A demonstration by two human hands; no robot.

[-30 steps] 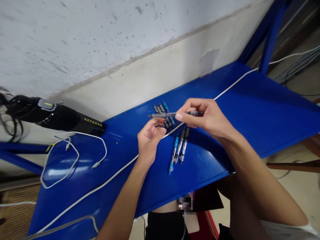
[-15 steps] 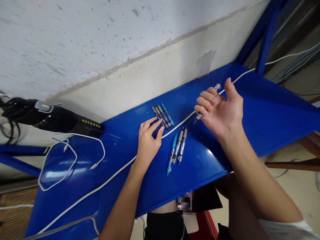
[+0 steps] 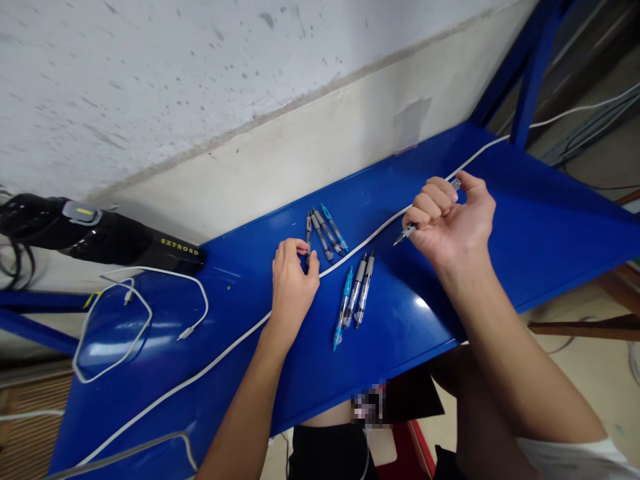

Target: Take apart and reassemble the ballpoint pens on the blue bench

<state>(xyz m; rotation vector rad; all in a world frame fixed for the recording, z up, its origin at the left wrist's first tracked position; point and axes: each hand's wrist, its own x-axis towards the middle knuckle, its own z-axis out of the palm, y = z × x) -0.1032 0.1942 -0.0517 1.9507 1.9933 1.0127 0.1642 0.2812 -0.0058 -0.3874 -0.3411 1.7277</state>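
My right hand (image 3: 453, 220) is raised above the shelf's right half, fingers curled round a clear pen with a grey grip (image 3: 409, 231). Its dark tip points down-left, and my thumb lies at its other end. Low over the shelf, my left hand (image 3: 295, 277) pinches the lower end of a grey-topped pen (image 3: 309, 229). Beside that pen lie two more grey-topped pens (image 3: 322, 237) and a light-blue pen (image 3: 333, 227). Nearer me, across the white cable, rest another light-blue pen (image 3: 343, 305) and two clear pens with grey grips (image 3: 364, 293).
A white cable (image 3: 220, 360) runs diagonally over the blue metal shelf (image 3: 400, 347). A black bottle-shaped object marked EXTRORD (image 3: 130, 237) and a looped white charging cord (image 3: 150, 313) are at left. The speckled wall (image 3: 225, 100) borders the back; a blue post (image 3: 533, 87) stands right.
My right hand has closed tighter round its pen, with the thumb brought down to the pen's end. My left fingers have curled in and turned one grey-topped pen away from its row.
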